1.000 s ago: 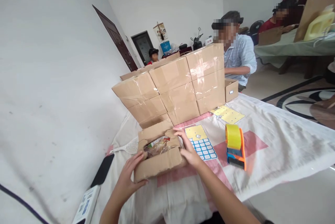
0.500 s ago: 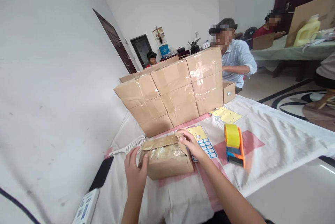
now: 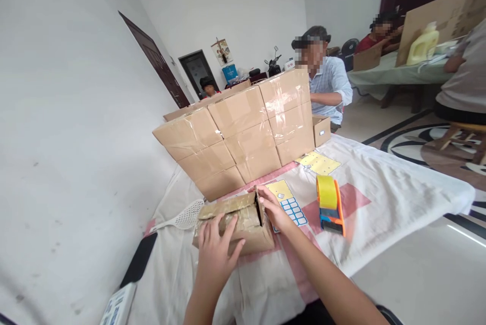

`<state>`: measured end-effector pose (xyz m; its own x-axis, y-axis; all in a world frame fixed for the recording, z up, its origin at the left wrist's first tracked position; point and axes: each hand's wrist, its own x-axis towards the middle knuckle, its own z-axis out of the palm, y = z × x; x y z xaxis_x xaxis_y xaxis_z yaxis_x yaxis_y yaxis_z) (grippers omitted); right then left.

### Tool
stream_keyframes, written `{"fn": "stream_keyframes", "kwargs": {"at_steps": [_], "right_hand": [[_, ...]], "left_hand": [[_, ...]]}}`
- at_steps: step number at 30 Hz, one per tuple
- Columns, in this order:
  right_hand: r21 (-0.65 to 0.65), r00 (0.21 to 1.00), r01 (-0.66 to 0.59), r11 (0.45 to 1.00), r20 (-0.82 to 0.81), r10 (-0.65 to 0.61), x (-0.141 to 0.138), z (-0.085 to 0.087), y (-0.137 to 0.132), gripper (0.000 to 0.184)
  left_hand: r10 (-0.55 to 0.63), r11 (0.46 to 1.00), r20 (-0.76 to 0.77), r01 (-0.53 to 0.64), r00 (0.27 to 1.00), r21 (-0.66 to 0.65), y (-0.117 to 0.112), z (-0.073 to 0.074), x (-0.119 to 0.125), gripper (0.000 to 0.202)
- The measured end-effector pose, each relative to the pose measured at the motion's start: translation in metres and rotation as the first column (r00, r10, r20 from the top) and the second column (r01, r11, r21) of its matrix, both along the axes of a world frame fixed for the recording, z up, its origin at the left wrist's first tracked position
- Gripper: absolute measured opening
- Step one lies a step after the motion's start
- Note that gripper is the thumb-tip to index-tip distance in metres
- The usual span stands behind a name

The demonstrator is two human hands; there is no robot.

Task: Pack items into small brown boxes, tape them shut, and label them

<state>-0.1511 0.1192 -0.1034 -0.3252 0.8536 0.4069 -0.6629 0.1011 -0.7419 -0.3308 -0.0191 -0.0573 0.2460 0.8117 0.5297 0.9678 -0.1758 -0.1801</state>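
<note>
A small brown cardboard box (image 3: 255, 241) with tape on it lies on the cloth in front of me. My left hand (image 3: 216, 251) rests on its top and front, fingers spread. At the box's right end, my right hand (image 3: 275, 212) grips a raised end flap, and a dark gap shows beside the flap. Right of the box lies a sheet with blue-outlined labels (image 3: 294, 210), partly behind my right hand, along with a yellow card (image 3: 278, 189). A tape dispenser with yellow tape (image 3: 328, 200) stands farther right.
A wall of stacked, taped cardboard boxes (image 3: 250, 135) rises behind the small box. A white fly swatter (image 3: 189, 215) lies to the left, near a black flat object (image 3: 138, 260) and a white power strip (image 3: 118, 305). A person (image 3: 329, 82) sits beyond the stack.
My left hand has slid from the box's left end onto its top and front. The right end flap now stands away from the box, opening a gap. The view has shifted slightly.
</note>
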Motion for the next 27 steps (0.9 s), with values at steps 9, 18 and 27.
{"fn": "stream_keyframes", "kwargs": {"at_steps": [9, 18, 27], "right_hand": [[-0.087, 0.999, 0.030, 0.996, -0.020, -0.032, 0.001, 0.001, 0.002, 0.036], [0.208, 0.990, 0.096, 0.974, 0.078, -0.114, 0.005, 0.005, -0.003, 0.030], [0.224, 0.970, 0.159, 0.961, 0.144, -0.194, 0.012, 0.010, -0.007, 0.032]], "left_hand": [[0.040, 0.994, -0.018, -0.038, 0.999, 0.100, 0.001, 0.022, 0.008, 0.061], [-0.092, 0.849, -0.104, 0.133, 0.990, 0.511, -0.042, -0.036, 0.007, 0.022], [-0.137, 0.988, 0.143, 0.126, 0.980, 0.084, -0.037, -0.012, 0.014, 0.012]]}}
